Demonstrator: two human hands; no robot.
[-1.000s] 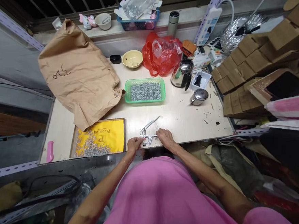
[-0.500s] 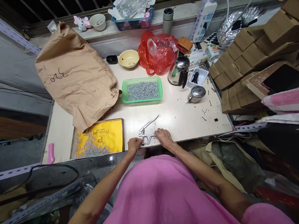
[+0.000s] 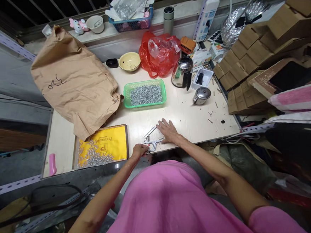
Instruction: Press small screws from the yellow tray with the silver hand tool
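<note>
A silvery hand tool with two long handles and a spring (image 3: 153,143) lies at the table's front edge, its handles spread apart. My left hand (image 3: 139,151) is closed in a pinch at the tool's left end, by a small red part; what the fingertips hold is too small to make out. Over the handles' right ends reaches my right hand (image 3: 168,131), fingers spread, with the fingertips at the upper handle and the thumb near the lower one. Left of my hands, small metal pins (image 3: 98,158) are scattered on a yellow sheet (image 3: 118,138) in a shallow tray.
Behind the tool stands a green basket (image 3: 144,106) full of similar metal pieces. A large brown paper bag (image 3: 75,82) covers the left side. Farther back are a red plastic bag (image 3: 159,56), a kettle (image 3: 182,74) and a lidded metal cup (image 3: 201,96). Cardboard boxes (image 3: 246,66) stack at right.
My right hand has moved up from the lower handle's end to the upper handle, its fingers spreading. My left hand stays at the tool's left end. The view has shifted slightly.
</note>
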